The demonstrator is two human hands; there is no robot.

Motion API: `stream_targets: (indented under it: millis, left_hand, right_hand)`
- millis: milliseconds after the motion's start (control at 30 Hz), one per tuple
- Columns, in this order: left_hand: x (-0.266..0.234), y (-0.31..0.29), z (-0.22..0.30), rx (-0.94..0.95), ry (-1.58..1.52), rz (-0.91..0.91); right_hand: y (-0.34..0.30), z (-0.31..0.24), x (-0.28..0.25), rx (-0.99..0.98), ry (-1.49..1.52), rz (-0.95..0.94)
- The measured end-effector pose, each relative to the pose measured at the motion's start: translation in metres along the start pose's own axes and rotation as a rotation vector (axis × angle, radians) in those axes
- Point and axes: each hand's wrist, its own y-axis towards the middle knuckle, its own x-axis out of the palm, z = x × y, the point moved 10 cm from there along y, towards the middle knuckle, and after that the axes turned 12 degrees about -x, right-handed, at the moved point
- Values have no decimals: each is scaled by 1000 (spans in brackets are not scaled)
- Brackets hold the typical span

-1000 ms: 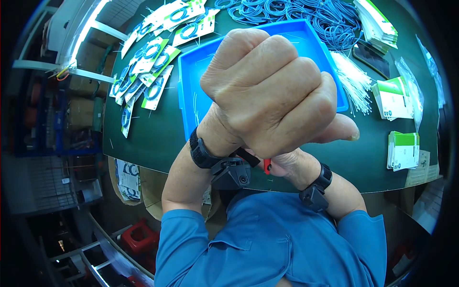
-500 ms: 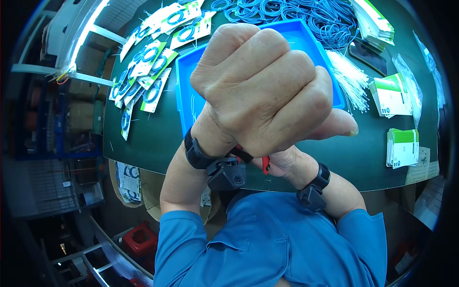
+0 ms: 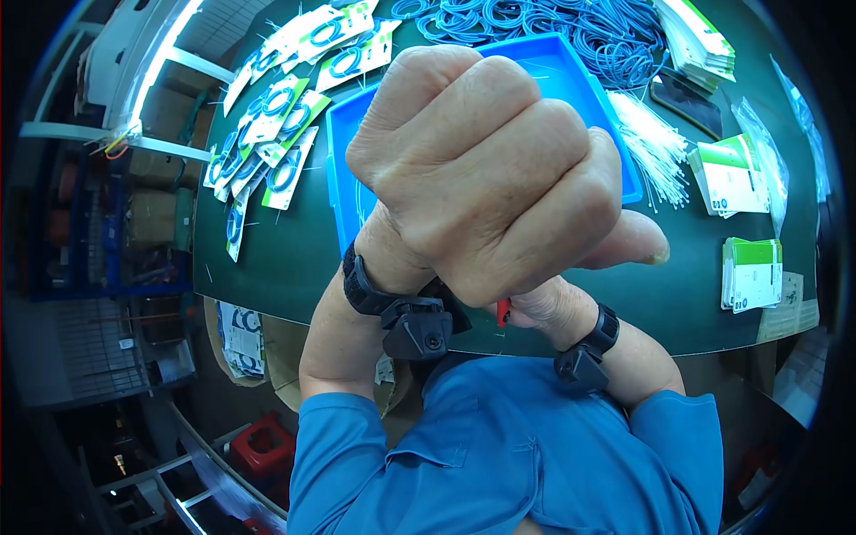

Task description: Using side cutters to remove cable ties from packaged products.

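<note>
Worker in a blue shirt (image 3: 499, 428) is holding the left hand (image 3: 486, 174) in a clenched fist above a green tabletop (image 3: 285, 254), its thumb pointing toward three o'clock; whether the palm is concealing anything is impossible to tell. Between five and six o'clock from that fist, the right hand (image 3: 539, 305) is sitting partly hidden, a red tool (image 3: 504, 310) showing just beside it at six o'clock; whether its fingers are gripping the tool or merely touching it, one cannot tell. With the fist blocking the sightline, an unseen slip is looming as the likeliest trouble, the tool risking a fall past the tabletop's near edge or a knock against the black wrist camera (image 3: 419, 333). Toward twelve o'clock, a blue tray (image 3: 337, 169) is lying beneath the fist, inviting a bump if the arm swings low. At three o'clock, loose white cable ties (image 3: 646, 147) are lying bunched, and a stray sweep is threatening to scatter them.
</note>
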Motion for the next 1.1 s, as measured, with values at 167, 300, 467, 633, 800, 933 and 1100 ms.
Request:
stream_targets:
  millis: [167,300,467,633,800,933,1100]
  left_hand:
    - [0,1,-8,33,34,62]
    - [-3,1,-7,89,35,123]
    - [0,1,-6,106,35,121]
    - [1,3,-8,76,11,127]
    - [-8,5,-24,110,-34,185]
    - [-12,1,-37,131,-61,153]
    - [-9,0,-32,135,-60,118]
  right_hand:
    - [7,3,3,37,-23,-72]
    - [10,-6,14,-12,-119,-129]
    - [9,-11,23,-122,-44,-152]
    - [9,-11,23,-137,9,-94]
    - [11,-17,39,-59,-53,-106]
    - [17,-28,42,-214,-198,-86]
    - [20,-32,39,-275,-263,-77]
